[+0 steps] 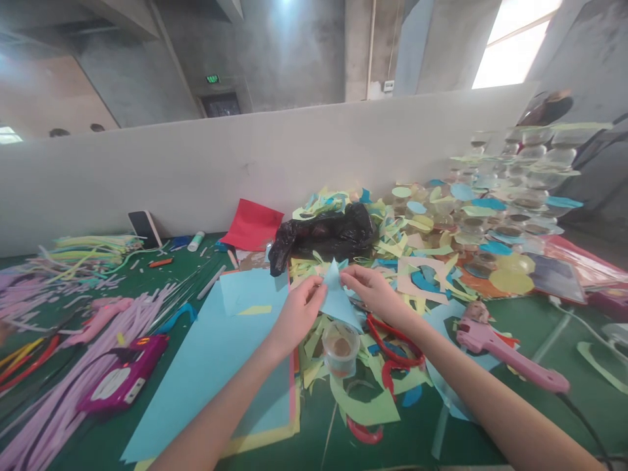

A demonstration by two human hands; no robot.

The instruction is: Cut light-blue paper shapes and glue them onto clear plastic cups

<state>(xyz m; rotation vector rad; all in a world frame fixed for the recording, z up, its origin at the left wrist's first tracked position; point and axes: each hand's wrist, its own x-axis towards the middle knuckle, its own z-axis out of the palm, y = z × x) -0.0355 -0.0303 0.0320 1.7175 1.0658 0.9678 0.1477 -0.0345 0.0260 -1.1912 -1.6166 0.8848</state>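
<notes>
Window (515, 42) upper right overexposed | glare (287, 10) top centre | edges stretched, blurry

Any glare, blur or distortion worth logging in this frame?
Head view: the window at upper right is washed out white; the clear cups at right look soft and smeared; the left hand and right hand remain readable, pinching the blue paper.

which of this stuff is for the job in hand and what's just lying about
Belongs, or likely does:
small blue paper, held in the left hand and right hand
large blue sheet, matching in colour
red-handled scissors, close by

Seemingly just lying about:
phone
black plastic bag
red sheet
</notes>
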